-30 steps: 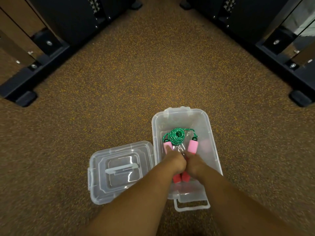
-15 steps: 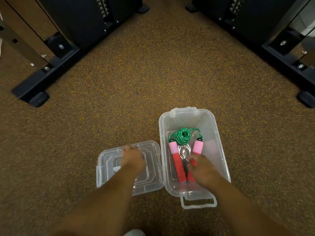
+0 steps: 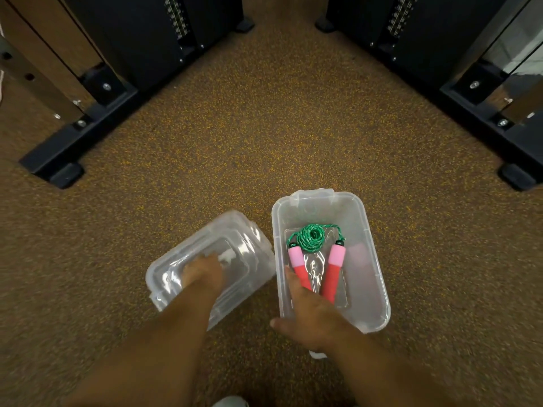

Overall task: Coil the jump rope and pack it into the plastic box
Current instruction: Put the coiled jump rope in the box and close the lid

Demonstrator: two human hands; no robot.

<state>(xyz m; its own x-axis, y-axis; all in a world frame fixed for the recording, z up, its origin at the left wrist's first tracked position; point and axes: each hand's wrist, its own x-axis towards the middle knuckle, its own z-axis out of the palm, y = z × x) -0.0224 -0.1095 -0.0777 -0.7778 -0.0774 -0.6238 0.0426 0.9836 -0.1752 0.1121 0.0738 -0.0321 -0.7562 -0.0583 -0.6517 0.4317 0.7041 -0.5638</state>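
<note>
Spanning the whole scene: speckled brown carpet floor (image 3: pixel 264 136), black gym machine frames (image 3: pixel 97 92) at far left and far right. Near centre-right, clear rectangular plastic box (image 3: pixel 373 259), open-topped. Just left, touching it, blurred and tilted clear plastic lid (image 3: pixel 241 236), gripped by left hand (image 3: pixel 202 271). Right hand (image 3: pixel 311 315) spread over box's near rim. Inside box: jump rope (image 3: pixel 311 236), green cord tightly coiled at far end, pink-and-red handles angled together nearward.

One head-worn wide-angle camera looks steeply down and forward at the speckled floor (image 3: pixel 264 136), close above both forearms.
</note>
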